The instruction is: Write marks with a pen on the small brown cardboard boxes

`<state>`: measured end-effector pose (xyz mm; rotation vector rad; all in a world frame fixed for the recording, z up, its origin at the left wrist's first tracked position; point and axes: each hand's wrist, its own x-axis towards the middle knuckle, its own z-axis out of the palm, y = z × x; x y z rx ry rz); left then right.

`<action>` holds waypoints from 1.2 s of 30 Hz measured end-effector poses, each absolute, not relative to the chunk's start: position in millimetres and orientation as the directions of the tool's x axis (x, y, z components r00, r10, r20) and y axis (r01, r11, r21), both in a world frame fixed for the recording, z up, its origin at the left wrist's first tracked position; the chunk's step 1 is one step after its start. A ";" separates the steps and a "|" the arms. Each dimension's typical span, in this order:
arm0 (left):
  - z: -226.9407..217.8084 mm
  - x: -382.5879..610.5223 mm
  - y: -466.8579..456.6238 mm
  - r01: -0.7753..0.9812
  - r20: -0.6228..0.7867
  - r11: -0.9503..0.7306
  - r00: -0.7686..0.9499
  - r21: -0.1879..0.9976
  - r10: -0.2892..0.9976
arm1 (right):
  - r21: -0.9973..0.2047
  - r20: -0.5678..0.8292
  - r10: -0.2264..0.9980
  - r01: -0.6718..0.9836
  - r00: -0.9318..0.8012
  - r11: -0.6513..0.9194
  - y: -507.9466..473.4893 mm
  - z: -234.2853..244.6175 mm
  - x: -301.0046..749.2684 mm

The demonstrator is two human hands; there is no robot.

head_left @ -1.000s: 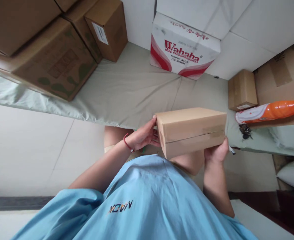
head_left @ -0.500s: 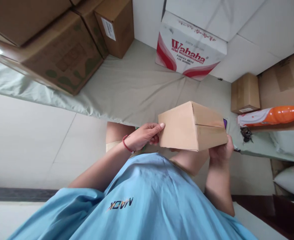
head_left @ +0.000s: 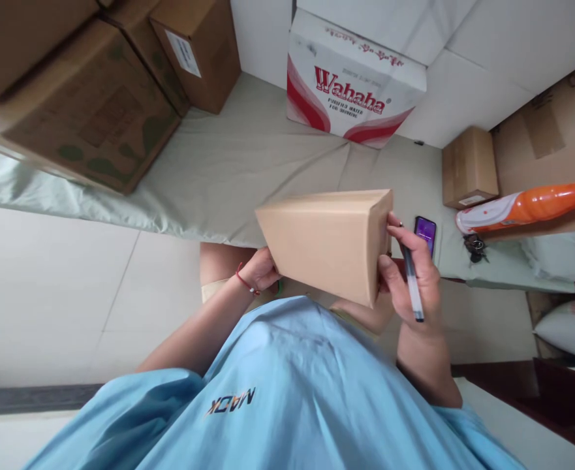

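Cardboard carton (head_left: 316,248), contents hidden, held aloft between left hand (head_left: 262,269) and right hand (head_left: 427,277), both grips clamped on it, a pen (head_left: 413,287) also in the right; since half a second ago it has turned, uncovering a smartphone (head_left: 425,232)

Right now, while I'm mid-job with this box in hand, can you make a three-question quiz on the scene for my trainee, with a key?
1. Multiple choice. Besides the tan box, what does the right hand hold?
A) a bottle
B) a pen
C) a bunch of keys

2. True or false: the screen of the phone is dark.

3. Fill in the blank: the big red lettering on the red-and-white box reads "____".

Key
1: B
2: False; the phone's screen is lit purple
3: Wahaha
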<state>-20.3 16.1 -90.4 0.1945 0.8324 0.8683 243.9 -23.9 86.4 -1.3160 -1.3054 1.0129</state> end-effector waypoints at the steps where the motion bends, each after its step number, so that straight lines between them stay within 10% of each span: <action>1: -92.7 -21.3 15.0 -0.596 -0.571 0.650 0.356 0.471 0.740 | -0.979 0.096 0.995 0.187 0.042 0.086 -24.5 89.6 239.3; 10: -80.4 -23.3 16.2 -0.526 -0.597 0.662 0.319 0.534 0.736 | -0.976 0.098 0.994 0.199 0.053 0.085 -16.3 84.2 238.9; 22: -7.2 -18.5 20.6 -0.198 -0.554 0.657 0.396 0.727 0.732 | -0.976 -0.142 0.884 -0.213 0.445 -0.049 -1.0 16.3 310.1; 36: -34.9 -10.4 17.3 -0.372 0.022 0.000 0.057 0.928 0.998 | -0.928 -0.222 0.863 -0.370 0.454 -0.044 -20.9 -16.0 329.8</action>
